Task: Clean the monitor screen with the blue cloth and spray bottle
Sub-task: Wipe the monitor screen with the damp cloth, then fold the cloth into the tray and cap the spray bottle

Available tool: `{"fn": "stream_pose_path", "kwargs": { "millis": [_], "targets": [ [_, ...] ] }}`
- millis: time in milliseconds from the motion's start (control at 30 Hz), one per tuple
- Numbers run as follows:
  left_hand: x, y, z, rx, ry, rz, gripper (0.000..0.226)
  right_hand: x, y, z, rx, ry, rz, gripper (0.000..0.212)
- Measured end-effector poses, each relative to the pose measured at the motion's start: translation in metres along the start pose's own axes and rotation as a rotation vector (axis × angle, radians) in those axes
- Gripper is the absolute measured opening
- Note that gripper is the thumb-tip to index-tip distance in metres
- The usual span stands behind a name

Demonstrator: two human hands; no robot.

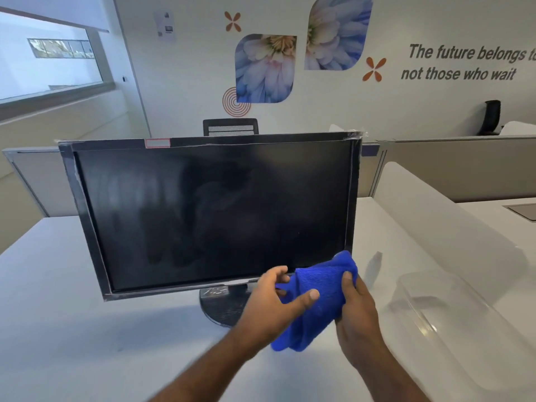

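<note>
I have the blue cloth (316, 297) bunched between both my hands, in front of the lower right corner of the monitor (211, 213). My right hand (358, 309) grips it from the right side: the thumb lies over the top edge of the cloth and the rest of my fingers are wrapped behind the fabric, hidden from me. My left hand (275, 300) meets the cloth from the left, its thumb pressed flat across the front of the bundle and its other fingers (280, 272) loosely curled toward the upper left fold, so the cloth sits pinched between thumb and fingers there. The top of the cloth rises just past my fingertips and overlaps the monitor's bottom right corner; I cannot tell whether it touches the screen. A loose tail of cloth hangs down below my hands, over the white surface (87, 314). The monitor stands upright on its round base (220, 309) on that surface, its dark screen showing faint smears on the left half. A clear plastic piece (429, 309) lies on the surface to my right.
</note>
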State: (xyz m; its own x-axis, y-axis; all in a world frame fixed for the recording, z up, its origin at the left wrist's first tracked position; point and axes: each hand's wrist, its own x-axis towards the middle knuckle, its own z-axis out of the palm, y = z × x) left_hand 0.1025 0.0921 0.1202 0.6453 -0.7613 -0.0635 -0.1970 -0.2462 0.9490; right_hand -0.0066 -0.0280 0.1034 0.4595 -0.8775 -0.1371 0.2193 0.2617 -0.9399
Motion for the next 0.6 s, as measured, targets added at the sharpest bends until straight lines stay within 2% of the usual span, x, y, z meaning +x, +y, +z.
{"fn": "stream_pose_path", "kwargs": {
  "millis": [133,200,333,433,500,600],
  "targets": [
    [0.000,0.009,0.017,-0.010,0.138,0.014,0.026,-0.017,0.007,0.001,0.039,-0.081,0.025,0.029],
    [0.001,0.010,0.016,0.020,0.202,0.039,0.009,-0.020,0.014,-0.003,0.031,-0.100,0.048,0.030],
    [0.002,0.018,0.004,0.074,0.227,0.090,0.011,-0.022,0.019,-0.021,-0.075,-0.110,0.104,0.023],
    [0.005,0.029,-0.012,0.145,0.205,0.119,0.016,-0.023,0.019,-0.039,-0.267,-0.032,-0.022,0.014],
    [0.005,0.038,-0.021,0.186,0.175,0.133,0.019,-0.020,0.016,-0.050,-0.370,-0.007,-0.140,0.026],
    [0.002,0.051,-0.033,0.216,0.125,0.157,0.022,-0.010,0.017,-0.062,-0.516,-0.076,-0.135,0.067]
  ]
}}
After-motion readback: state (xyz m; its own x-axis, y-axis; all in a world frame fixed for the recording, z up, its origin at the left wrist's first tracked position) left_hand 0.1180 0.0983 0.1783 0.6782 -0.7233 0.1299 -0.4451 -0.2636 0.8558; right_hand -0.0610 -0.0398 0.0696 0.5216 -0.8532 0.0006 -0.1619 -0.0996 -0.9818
